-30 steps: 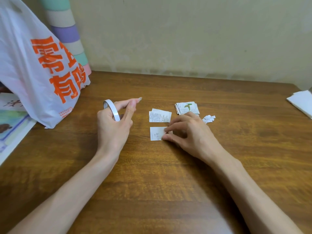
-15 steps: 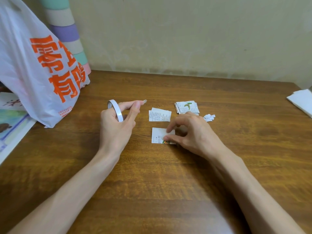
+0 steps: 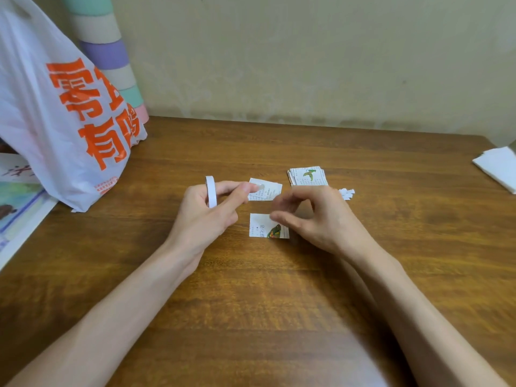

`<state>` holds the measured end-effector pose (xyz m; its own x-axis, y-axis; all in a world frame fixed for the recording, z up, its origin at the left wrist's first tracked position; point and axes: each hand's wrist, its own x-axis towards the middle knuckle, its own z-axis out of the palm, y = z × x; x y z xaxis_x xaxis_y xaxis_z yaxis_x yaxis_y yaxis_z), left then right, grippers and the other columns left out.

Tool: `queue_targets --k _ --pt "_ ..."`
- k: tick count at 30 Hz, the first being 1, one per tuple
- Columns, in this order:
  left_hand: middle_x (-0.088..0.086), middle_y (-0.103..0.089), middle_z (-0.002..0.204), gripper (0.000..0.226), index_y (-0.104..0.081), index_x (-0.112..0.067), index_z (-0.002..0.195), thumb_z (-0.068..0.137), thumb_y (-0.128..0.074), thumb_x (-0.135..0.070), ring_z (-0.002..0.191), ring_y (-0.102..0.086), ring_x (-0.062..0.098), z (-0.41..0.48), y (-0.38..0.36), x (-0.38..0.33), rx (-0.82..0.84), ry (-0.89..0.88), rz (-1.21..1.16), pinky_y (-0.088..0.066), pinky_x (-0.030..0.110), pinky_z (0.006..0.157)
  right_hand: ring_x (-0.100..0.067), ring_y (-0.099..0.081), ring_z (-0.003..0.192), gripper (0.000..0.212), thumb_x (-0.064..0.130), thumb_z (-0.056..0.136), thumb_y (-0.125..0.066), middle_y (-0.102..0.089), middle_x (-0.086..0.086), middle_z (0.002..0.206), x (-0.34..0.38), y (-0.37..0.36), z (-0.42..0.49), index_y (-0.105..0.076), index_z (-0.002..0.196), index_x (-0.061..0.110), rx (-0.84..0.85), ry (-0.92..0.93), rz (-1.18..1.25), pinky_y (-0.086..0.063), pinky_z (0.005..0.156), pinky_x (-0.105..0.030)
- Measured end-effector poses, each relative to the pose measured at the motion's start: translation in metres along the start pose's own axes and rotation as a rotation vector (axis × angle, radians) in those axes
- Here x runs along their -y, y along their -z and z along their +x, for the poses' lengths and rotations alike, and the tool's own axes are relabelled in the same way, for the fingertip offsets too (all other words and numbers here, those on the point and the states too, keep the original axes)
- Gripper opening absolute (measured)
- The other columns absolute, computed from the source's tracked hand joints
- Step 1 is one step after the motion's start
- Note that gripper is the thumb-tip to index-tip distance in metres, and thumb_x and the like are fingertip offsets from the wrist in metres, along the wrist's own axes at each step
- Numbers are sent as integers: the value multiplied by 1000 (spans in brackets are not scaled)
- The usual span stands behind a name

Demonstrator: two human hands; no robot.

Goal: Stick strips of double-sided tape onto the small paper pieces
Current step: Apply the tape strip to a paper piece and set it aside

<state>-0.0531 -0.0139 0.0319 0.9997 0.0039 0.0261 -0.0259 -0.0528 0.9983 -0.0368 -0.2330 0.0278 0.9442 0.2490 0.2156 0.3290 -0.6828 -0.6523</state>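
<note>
Right hand higher over printed paper piece

- Tape roll: thin white ring, standing on edge, gripped in left hand above the table.
- Near paper piece: white, printed text plus green-orange picture, flat on table, centre.
- Far paper piece: white, small print, flat, just behind near piece.
- Stack of paper pieces: green motif on top, right of far piece.
</note>
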Motion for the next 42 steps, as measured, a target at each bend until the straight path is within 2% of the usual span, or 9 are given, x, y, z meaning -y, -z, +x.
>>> queue_targets --k 2,6,11,17,23,28,35,38,42 --pt "-16 -48 53 21 -84 -24 101 98 -70 -39 53 -33 10 0 0 -1 36 19 -2 -30 19 50 -1 -67 77 12 27 88 -85 -74 12 79 2 2 1 -79 98 23 -91 5 181 -41 68 -10" --pt "-3 -41 57 22 -84 -25 99 95 -72 -43 56 -31 14 -1 1 -2 58 31 5 -26 27 53 -1 -64 75 13 26 89 -83 -74 6 81 8 5 0 -81 100 20 -104 -32 442 -46 68 -18" --pt "-1 -41 57 20 -84 -26 96 96 -72 -42 55 -31 15 -2 1 -3 77 34 10 -26 26 53 -2 -60 70 14 34 87 -83 -73 5 80 9 -3 0 -81 95 22 -102 -35 448 -44 63 -20" --pt "-13 -49 48 18 -83 -25 90 98 -72 -37 52 -31 12 -3 0 -3 91 34 13 -27 21 51 -4 -56 67 9 29 92 -80 -73 4 81 9 -9 0 -81 90 19 -130 -20 438 -42 61 -16" --pt "-14 -50 50 19 -84 -25 100 97 -72 -39 54 -31 13 -2 1 -2 95 28 19 -31 16 50 -1 -55 64 11 24 96 -76 -68 19 72 9 -11 0 -78 89 15 -127 -38 452 -40 60 -13" --pt "-7 -48 60 20 -84 -28 104 96 -71 -41 54 -31 12 -1 1 -1 121 26 -6 -28 17 49 -7 -59 65 15 24 102 -68 -63 14 68 12 -10 0 -72 93 13 -82 -56 478 -42 61 -15" --pt "-15 -61 69 25 -78 -25 122 100 -70 -31 53 -33 8 -3 -2 0 124 79 -65 -25 18 46 -10 -58 68 14 19 103 -66 -63 14 71 16 -7 0 -70 92 11 -66 -44 501 -46 70 -24" --pt "-13 -71 79 43 -64 -26 141 98 -71 -28 52 -37 5 1 6 -1 54 117 -84 -31 15 45 -9 -55 67 16 18 102 -67 -61 12 70 16 -1 0 -70 89 10 -92 -55 563 -44 71 -22" --pt "-17 -74 87 38 -68 -37 136 98 -72 -32 58 -60 2 3 13 -7 23 -6 104 -50 12 54 -5 -52 61 17 25 98 -73 -62 3 67 12 7 -1 -75 88 11 -68 -114 542 -41 65 -18"
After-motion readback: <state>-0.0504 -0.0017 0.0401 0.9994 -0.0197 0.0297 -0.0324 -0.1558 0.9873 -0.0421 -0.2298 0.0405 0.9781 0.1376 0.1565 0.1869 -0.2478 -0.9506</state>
